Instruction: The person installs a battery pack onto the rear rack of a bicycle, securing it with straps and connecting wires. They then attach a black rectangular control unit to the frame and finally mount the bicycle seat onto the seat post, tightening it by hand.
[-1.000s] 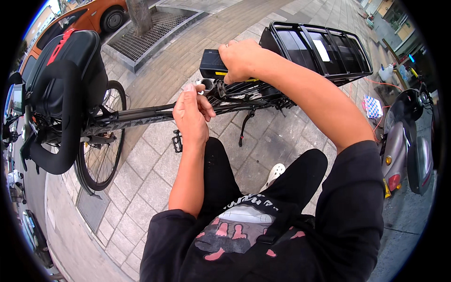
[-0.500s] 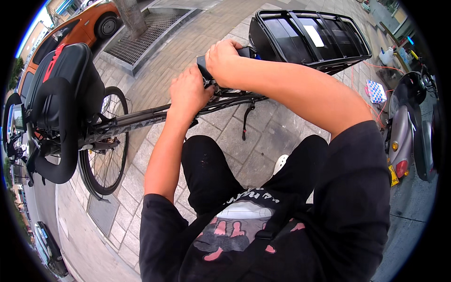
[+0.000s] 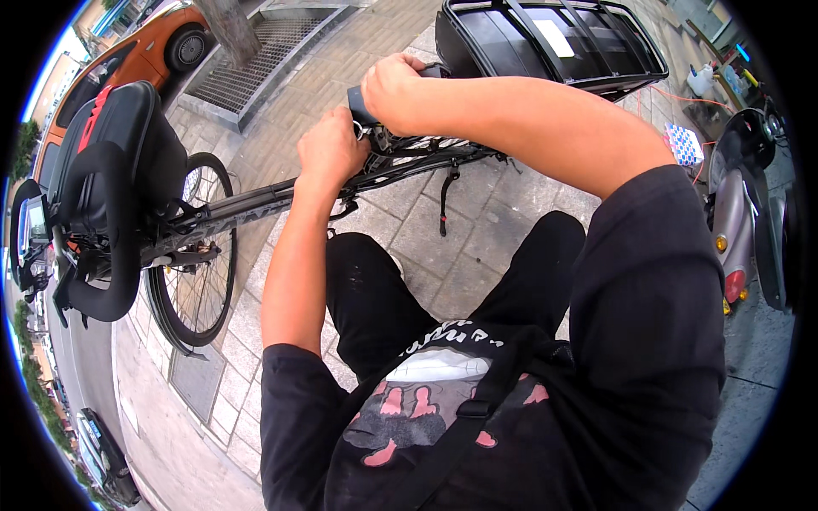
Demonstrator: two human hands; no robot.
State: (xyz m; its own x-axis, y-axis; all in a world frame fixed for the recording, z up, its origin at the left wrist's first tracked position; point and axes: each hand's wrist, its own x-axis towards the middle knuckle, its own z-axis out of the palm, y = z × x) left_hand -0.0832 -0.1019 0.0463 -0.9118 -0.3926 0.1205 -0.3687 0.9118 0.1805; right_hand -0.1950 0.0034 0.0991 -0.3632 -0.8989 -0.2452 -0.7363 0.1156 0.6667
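A black bicycle (image 3: 260,202) stands across in front of me, its handlebar at the left. My right hand (image 3: 389,95) bends its fingers over a dark, flat-sided part (image 3: 356,104) above the frame. Just left of it and lower, my left hand (image 3: 328,153) is closed against the same area, its fingertips hidden. What the left hand grips cannot be made out. A small bright ring (image 3: 359,130) shows between the hands. Cables and metal parts lie under them, partly covered. The kickstand (image 3: 446,200) hangs down below the frame.
A black railed carrier box (image 3: 511,51) sits at the bicycle's rear, a black case (image 3: 119,162) at its front. A grey scooter (image 3: 731,226) stands at right near a blue-and-white checked box (image 3: 683,145). Beyond are a tree trunk (image 3: 228,30) with a grate and an orange car (image 3: 128,55).
Both hands have shifted slightly up and left in the view, still at the same part of the bicycle. The bright ring between them now shows more plainly. The whole view has tilted a little.
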